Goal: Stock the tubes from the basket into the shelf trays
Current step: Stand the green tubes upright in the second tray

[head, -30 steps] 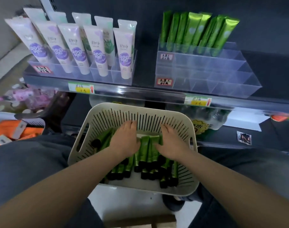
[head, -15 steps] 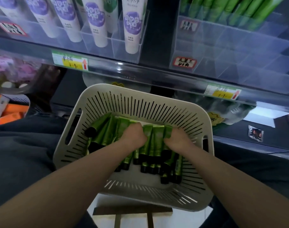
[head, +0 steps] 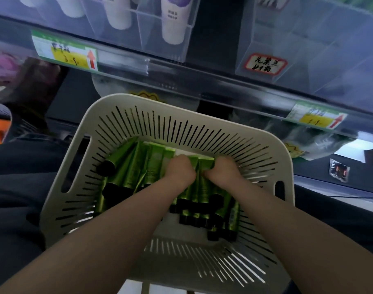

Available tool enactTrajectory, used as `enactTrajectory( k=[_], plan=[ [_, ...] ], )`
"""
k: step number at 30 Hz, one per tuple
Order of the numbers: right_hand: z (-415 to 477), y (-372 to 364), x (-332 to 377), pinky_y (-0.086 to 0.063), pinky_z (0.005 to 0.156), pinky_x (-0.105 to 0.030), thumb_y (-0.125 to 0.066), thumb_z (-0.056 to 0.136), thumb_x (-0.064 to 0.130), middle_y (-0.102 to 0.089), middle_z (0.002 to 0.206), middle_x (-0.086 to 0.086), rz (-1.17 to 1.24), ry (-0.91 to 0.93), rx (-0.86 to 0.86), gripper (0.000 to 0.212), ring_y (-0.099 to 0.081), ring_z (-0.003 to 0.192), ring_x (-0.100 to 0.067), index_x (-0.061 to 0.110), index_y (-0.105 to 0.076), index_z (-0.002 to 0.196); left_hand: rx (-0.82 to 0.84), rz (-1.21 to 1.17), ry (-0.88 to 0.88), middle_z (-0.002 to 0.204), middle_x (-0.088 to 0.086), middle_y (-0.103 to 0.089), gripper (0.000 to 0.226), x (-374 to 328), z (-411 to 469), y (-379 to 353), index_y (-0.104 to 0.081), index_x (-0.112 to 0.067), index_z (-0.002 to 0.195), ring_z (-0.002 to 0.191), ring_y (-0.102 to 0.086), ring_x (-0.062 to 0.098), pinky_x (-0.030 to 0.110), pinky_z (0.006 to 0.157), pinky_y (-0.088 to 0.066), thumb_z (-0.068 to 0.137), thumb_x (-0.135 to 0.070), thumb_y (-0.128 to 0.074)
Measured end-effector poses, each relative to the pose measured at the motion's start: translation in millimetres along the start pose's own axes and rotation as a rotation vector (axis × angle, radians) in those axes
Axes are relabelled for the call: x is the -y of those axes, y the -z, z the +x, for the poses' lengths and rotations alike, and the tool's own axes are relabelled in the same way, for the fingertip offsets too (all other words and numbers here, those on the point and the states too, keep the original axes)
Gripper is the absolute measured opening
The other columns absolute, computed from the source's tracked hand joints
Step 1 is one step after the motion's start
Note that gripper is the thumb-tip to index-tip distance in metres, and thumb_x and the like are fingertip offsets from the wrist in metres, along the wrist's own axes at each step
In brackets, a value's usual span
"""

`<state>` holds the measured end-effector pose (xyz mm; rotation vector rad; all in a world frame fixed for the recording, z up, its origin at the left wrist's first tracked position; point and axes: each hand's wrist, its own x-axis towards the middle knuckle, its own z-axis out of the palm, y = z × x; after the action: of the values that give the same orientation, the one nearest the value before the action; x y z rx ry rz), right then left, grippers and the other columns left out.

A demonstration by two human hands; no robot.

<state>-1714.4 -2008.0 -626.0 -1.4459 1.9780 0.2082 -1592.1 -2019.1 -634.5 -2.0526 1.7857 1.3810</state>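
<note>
The only writing sits on the shelf front: a red-bordered sticker [head: 265, 64] on the clear right-hand tray [head: 321, 66] carries two rows of handwritten Chinese characters, too smeared for me to read. Two green-and-yellow price tags, one at the left [head: 64, 53] and one at the right [head: 318, 118] of the shelf edge, each bear a red upward arrow and scrawled figures I cannot make out. The white tubes [head: 174, 22] standing in the left tray [head: 164, 49] show a purple patch and fine grey print, too small to tell. Below the shelf edge sits the slotted cream basket [head: 90, 132], and the green tubes [head: 130, 166] lie in its bottom, packed side by side. Their long axes run from the near rim to the far rim, black caps toward the person and flat crimped ends toward the shelf. Those by the left wall fan out, caps swung to the left. The left hand [head: 180, 174] and right hand [head: 222, 171] sit close together at the crimped ends near the far wall, both with fingers curled down round a bunch of tubes, knuckles uppermost.
</note>
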Motion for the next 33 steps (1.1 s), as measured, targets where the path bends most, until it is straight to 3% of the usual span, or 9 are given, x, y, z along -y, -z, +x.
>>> enactTrajectory(
  k=[7, 11, 18, 22, 24, 26, 30, 33],
  plan=[
    [7.4, -4.0, -4.8, -0.051, 0.085, -0.028, -0.07, 0.078, 0.027, -0.061, 0.111, -0.013, 0.087, -0.03, 0.006, 0.043, -0.058, 0.102, -0.024, 0.006, -0.062, 0.115, 0.016, -0.017, 0.019, 0.103, 0.016, -0.065, 0.016, 2.3, 9.9, -1.0, -0.061, -0.001, 0.097, 0.094, -0.063, 0.028, 0.028, 0.064, -0.045, 0.09, -0.015, -0.058],
    [9.4, -4.9, -7.1, -0.046, 0.068, -0.023, -0.076, 0.072, 0.026, -0.064, 0.104, -0.012, 0.176, -0.078, 0.029, 0.04, -0.061, 0.095, -0.023, 0.006, -0.065, 0.105, 0.036, -0.015, 0.016, 0.104, 0.015, -0.065, 0.019, 2.0, 10.4, -1.4, -0.061, -0.001, 0.097, 0.096, -0.062, 0.027, 0.027, 0.065, -0.044, 0.089, -0.019, -0.06],
    [8.6, -8.6, -8.9, -0.04, 0.067, -0.023, -0.079, 0.069, 0.027, -0.062, 0.104, -0.019, 0.265, -0.099, 0.016, 0.035, -0.058, 0.1, -0.029, 0.006, -0.064, 0.093, 0.103, -0.05, 0.047, 0.11, 0.014, -0.063, 0.022, 2.6, 12.8, -1.8, -0.059, -0.002, 0.104, 0.101, -0.061, 0.027, 0.028, 0.07, -0.045, 0.089, -0.018, -0.059],
    [4.9, -7.4, -8.9, -0.036, 0.055, -0.019, -0.078, 0.072, 0.019, -0.059, 0.087, -0.008, 0.318, -0.044, 0.027, 0.019, -0.055, 0.08, -0.017, 0.015, -0.06, 0.077, 0.104, -0.076, 0.047, 0.108, 0.016, -0.063, 0.023, 3.1, 11.7, -3.0, -0.061, 0.0, 0.101, 0.1, -0.061, 0.028, 0.03, 0.071, -0.046, 0.089, -0.018, -0.06],
    [2.3, -7.3, -8.6, -0.037, 0.053, -0.019, -0.077, 0.073, 0.014, -0.061, 0.084, -0.005, 0.36, -0.019, 0.027, 0.017, -0.056, 0.076, -0.015, 0.014, -0.062, 0.08, 0.101, -0.091, 0.046, 0.108, 0.017, -0.063, 0.025, 3.5, 10.9, -3.9, -0.061, 0.002, 0.101, 0.1, -0.061, 0.029, 0.031, 0.072, -0.047, 0.088, -0.02, -0.06],
    [0.6, -6.9, -8.2, -0.04, 0.058, -0.021, -0.077, 0.073, 0.013, -0.063, 0.085, -0.004, 0.372, 0.001, 0.015, 0.02, -0.058, 0.077, -0.016, 0.015, -0.061, 0.084, 0.1, -0.104, 0.041, 0.106, 0.018, -0.064, 0.027, 4.6, 10.2, -4.7, -0.062, 0.002, 0.099, 0.098, -0.062, 0.03, 0.03, 0.069, -0.046, 0.088, -0.022, -0.061],
    [1.5, -4.2, -8.3, -0.035, 0.045, -0.015, -0.076, 0.073, 0.013, -0.059, 0.073, 0.003, 0.373, -0.012, 0.018, 0.023, -0.054, 0.064, -0.007, 0.019, -0.054, 0.069, 0.107, -0.146, 0.051, 0.102, 0.016, -0.065, 0.032, 9.0, 10.0, -4.6, -0.062, 0.003, 0.098, 0.092, -0.062, 0.028, 0.026, 0.064, -0.042, 0.083, -0.025, -0.067],
    [1.6, -2.9, -8.6, -0.04, 0.052, -0.02, -0.075, 0.073, 0.012, -0.062, 0.074, -0.003, 0.392, -0.026, 0.019, 0.025, -0.057, 0.068, -0.014, 0.019, -0.054, 0.063, 0.131, -0.156, 0.062, 0.088, 0.008, -0.059, 0.033, 10.6, 7.6, -2.2, -0.061, -0.002, 0.095, 0.077, -0.054, 0.02, 0.021, 0.052, -0.036, 0.079, -0.028, -0.073]
  ],
)
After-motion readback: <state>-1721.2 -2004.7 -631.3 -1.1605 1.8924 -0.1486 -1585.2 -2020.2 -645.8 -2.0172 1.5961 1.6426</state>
